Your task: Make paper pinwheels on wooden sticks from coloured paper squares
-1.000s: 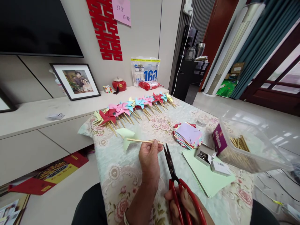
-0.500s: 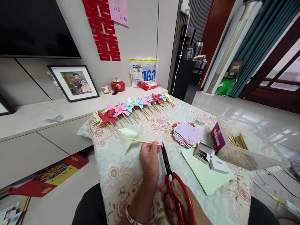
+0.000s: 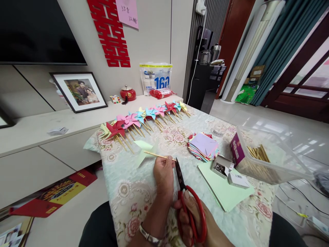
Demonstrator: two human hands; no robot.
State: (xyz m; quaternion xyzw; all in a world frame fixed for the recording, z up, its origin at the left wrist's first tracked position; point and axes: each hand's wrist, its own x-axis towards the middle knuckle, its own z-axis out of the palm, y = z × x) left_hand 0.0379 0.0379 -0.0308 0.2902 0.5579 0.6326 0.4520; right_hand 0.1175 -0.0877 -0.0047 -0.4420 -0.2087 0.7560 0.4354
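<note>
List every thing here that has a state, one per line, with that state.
left hand: pinching the pinwheel's stick
green pinwheel: held above the table
scissors: in the right hand, blades at the stick's end
clear bin: open, sticks inside
small box: open
finished pinwheels: lying in a row
</note>
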